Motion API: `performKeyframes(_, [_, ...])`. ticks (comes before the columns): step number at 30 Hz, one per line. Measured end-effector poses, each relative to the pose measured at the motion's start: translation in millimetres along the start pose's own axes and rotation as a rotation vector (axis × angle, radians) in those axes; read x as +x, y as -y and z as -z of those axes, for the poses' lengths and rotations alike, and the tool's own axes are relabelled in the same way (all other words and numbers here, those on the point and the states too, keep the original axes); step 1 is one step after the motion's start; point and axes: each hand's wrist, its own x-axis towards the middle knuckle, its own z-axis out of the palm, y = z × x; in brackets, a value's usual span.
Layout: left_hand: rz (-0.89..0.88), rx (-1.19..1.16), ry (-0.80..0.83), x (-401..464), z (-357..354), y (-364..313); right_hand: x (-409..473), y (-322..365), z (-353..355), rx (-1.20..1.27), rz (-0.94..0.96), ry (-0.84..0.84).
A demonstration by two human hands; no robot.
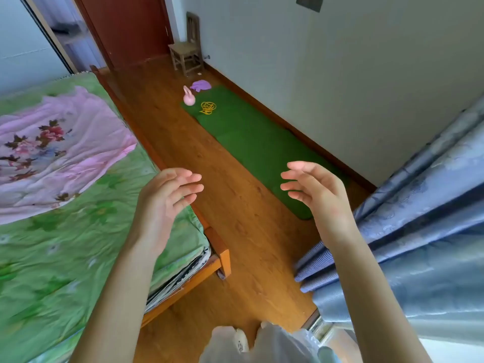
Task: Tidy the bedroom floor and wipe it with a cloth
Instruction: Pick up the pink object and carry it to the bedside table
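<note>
Both my hands raised with fingers released, left hand [167, 197], right hand [314, 195], purple cloth [200, 85] at 12 o'clock, pink toy [189, 98] beside green mat [251, 142].

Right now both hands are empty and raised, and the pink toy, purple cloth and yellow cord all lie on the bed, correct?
Not quite. The head view shows the pink toy, purple cloth and yellow cord at the far end of the green mat on the floor, not the bed. Left hand and right hand are indeed empty and raised.
</note>
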Motion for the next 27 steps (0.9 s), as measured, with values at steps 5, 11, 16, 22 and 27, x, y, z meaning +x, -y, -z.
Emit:
performKeyframes(5, [0.054,-0.023,-0.006,7,6,12,10,-13,2,0.032,-0.06,-0.03])
performKeyframes(11, [0.107,-0.025,-0.066,34,1,25,50,-26,7,0.033,-0.109,-0.015])
performKeyframes(16, [0.108,-0.031,-0.156,81,-22,30,113,-35,19,0.003,-0.132,0.016])
performKeyframes(22, [0.077,-0.063,-0.233,164,-75,25,217,-22,37,-0.061,-0.147,0.077])
performKeyframes(27, [0.079,-0.038,-0.239,219,-104,23,290,-13,41,-0.048,-0.176,0.137])
